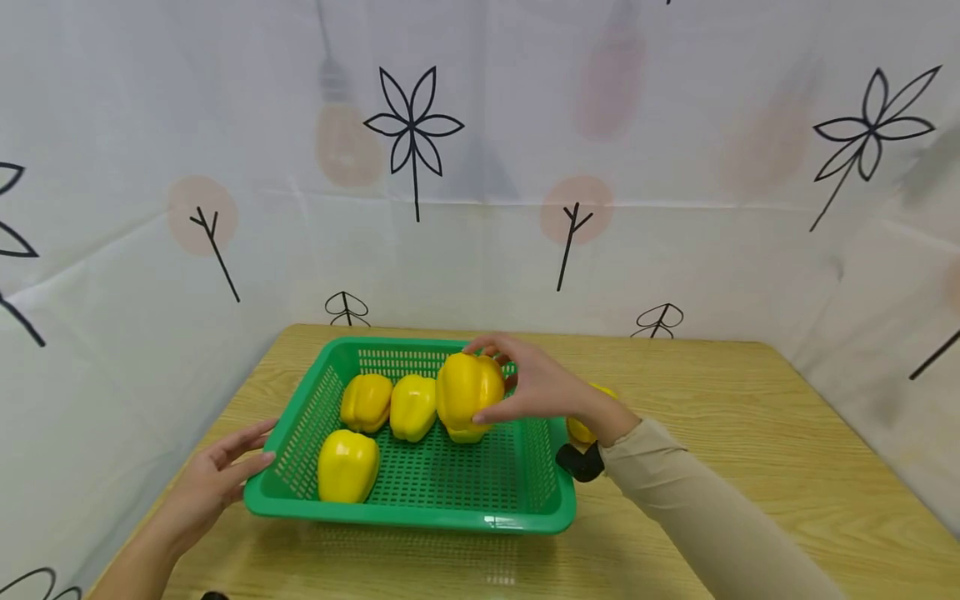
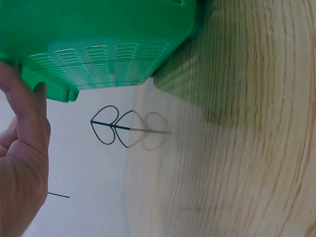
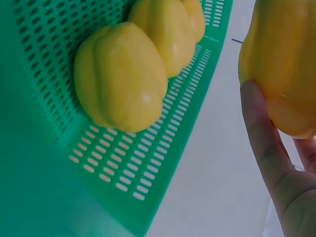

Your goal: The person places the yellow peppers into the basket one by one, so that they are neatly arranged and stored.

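My right hand (image 1: 528,379) holds a yellow bell pepper (image 1: 459,390) over the right half of a green plastic basket (image 1: 408,517). In the right wrist view the thumb and fingers (image 3: 264,131) grip that pepper's sides, above the basket rim. Inside the basket lie several more yellow peppers: one at the back left (image 1: 363,402), one beside it (image 1: 414,408), one at the front left (image 1: 348,467), and one mostly hidden below the held pepper (image 1: 467,435). At the basket's left rim, my left hand (image 1: 217,475) grips the edge with thumb and fingers.
Another yellow pepper (image 1: 581,429) sits on the wooden table (image 1: 712,417) just right of the basket, partly hidden by my right wrist. A white cloth with drawn flowers (image 1: 480,250) hangs behind the table and along its sides.
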### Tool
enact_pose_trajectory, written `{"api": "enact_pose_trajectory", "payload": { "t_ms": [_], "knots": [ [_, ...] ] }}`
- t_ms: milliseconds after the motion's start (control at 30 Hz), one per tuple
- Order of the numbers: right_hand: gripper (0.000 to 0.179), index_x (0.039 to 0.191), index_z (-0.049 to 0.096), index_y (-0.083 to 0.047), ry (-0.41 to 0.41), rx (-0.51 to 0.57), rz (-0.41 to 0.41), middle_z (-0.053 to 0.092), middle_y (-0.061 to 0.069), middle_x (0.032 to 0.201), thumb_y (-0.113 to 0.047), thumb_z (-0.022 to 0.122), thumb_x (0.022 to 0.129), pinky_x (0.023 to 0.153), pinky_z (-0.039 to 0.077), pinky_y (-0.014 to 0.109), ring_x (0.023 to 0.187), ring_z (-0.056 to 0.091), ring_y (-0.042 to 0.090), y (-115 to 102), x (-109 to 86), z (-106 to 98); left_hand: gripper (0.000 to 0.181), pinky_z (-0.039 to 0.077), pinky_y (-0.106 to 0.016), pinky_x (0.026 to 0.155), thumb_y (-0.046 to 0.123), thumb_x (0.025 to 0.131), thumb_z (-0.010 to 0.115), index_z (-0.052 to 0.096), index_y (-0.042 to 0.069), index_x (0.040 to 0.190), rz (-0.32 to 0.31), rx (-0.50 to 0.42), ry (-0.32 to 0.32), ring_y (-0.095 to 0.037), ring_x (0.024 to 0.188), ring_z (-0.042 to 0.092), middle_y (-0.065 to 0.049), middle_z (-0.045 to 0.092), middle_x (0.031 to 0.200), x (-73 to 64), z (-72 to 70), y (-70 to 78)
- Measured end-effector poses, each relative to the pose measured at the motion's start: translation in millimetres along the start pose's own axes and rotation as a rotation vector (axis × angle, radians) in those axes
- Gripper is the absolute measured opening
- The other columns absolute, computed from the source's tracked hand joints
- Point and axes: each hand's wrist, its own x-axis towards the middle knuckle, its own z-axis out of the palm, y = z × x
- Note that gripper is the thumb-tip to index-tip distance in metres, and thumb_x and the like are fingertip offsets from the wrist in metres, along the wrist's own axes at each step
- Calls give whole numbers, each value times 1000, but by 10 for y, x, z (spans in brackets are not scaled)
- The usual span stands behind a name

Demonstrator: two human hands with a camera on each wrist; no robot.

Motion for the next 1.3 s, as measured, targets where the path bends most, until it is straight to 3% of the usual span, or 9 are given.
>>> {"api": "enact_pose_trajectory", "payload": {
  "t_ms": [600,933,1300],
  "knots": [
    [67,126,46,-19,-157,49,26,46,10,120,-27,82,70,68,53,29,95,51,23,-34,389,408,44,54,-35,70,14,96,53,45,21,139,3,-3,-12,-14,90,62,13,52,115,2,-28,-20],
    [65,123,47,-20,-223,-27,51,50,4,112,-31,83,69,71,49,25,87,53,16,20,527,661,46,54,-35,71,14,97,53,42,18,141,1,-2,-21,-13,92,61,13,52,116,-3,-20,-11],
    [65,121,47,-19,-379,-173,118,52,3,118,-35,83,69,80,45,24,103,51,15,149,540,883,46,54,-36,72,14,96,53,42,18,141,1,-2,-18,-13,93,61,11,51,116,-4,-9,-8]
  ]
}}
